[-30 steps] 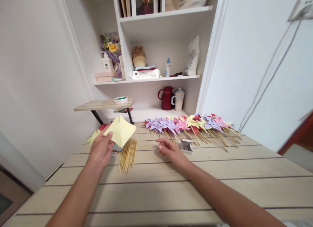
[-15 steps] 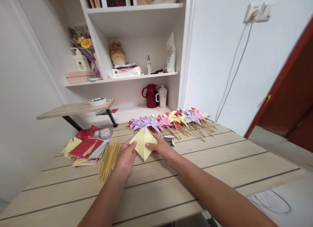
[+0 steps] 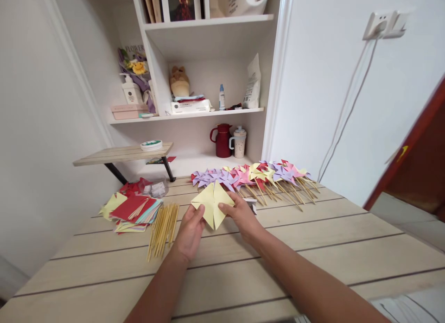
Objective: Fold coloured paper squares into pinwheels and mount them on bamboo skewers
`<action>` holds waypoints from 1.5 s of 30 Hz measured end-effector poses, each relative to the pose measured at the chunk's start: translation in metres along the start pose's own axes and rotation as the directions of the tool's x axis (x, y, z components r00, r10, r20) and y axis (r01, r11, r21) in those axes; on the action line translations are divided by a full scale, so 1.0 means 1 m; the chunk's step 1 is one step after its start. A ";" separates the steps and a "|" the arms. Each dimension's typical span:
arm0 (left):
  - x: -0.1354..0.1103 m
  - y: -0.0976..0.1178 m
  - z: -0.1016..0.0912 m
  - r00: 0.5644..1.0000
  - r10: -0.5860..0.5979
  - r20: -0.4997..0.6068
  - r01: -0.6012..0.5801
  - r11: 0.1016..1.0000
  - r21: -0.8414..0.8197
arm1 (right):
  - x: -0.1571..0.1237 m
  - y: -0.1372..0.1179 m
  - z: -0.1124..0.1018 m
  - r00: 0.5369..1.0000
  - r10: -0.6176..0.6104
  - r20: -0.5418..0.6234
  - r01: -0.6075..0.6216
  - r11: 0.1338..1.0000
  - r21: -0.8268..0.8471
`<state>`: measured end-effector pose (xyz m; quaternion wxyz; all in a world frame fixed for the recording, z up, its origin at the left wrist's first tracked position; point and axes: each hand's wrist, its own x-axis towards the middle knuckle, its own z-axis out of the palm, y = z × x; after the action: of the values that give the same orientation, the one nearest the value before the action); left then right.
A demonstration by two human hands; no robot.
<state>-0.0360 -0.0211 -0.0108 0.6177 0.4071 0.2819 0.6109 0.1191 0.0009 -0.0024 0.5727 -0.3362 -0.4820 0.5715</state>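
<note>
A square of pale yellow paper [image 3: 208, 207], slit inward from its corners, is held up over the table in a diamond position. My left hand [image 3: 190, 230] pinches its left side, thumb on the front face. On the right side my right hand [image 3: 241, 216] grips it, the thumb pressing the face and the other fingers behind it. Just beyond the paper lies a row of finished paper pinwheels [image 3: 253, 174] in purple, pink, yellow and red on wooden sticks. A small grey box [image 3: 251, 204] is partly hidden behind my right hand.
Left of my hands lie a bundle of wooden sticks [image 3: 162, 228] and a stack of coloured paper [image 3: 134, 209]. Behind them is a clear container [image 3: 155, 188]. A small raised stand [image 3: 114, 155] and a shelf unit [image 3: 208, 24] with a red jug [image 3: 223, 141] border the back.
The view has shifted, so everything sits further right. The yellow paper now lies flatter and wider between my hands, its slits plainer. Both hands still hold it.
</note>
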 end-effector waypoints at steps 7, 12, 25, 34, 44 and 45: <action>-0.005 -0.001 0.003 0.998 -0.035 0.058 0.038 0.998 -0.052 | -0.003 -0.002 0.000 0.996 -0.086 -0.001 0.086 0.996 -0.004; -0.004 0.004 0.003 1.000 0.011 -0.019 -0.013 0.994 -0.111 | -0.003 0.002 -0.001 0.991 -0.134 0.003 0.134 0.990 -0.051; -0.010 0.008 0.006 0.989 0.039 0.144 -0.026 0.996 -0.086 | -0.005 0.000 -0.003 0.964 -0.267 0.002 0.262 0.946 -0.191; -0.020 0.008 0.011 0.985 -0.026 0.173 -0.035 0.939 0.341 | -0.009 0.000 -0.001 0.966 -0.254 0.058 0.260 0.935 -0.241; -0.019 0.005 0.007 0.964 0.021 0.264 -0.109 0.940 0.322 | -0.013 -0.004 0.000 0.957 -0.278 0.080 0.289 0.925 -0.245; -0.019 0.004 0.006 0.965 0.016 0.260 -0.101 0.943 0.317 | -0.013 -0.005 0.000 0.956 -0.282 0.082 0.294 0.922 -0.251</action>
<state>-0.0346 -0.0406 -0.0072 0.5539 0.5869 0.2856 0.5169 0.1218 -0.0130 -0.0003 0.5903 -0.3213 -0.6097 0.4202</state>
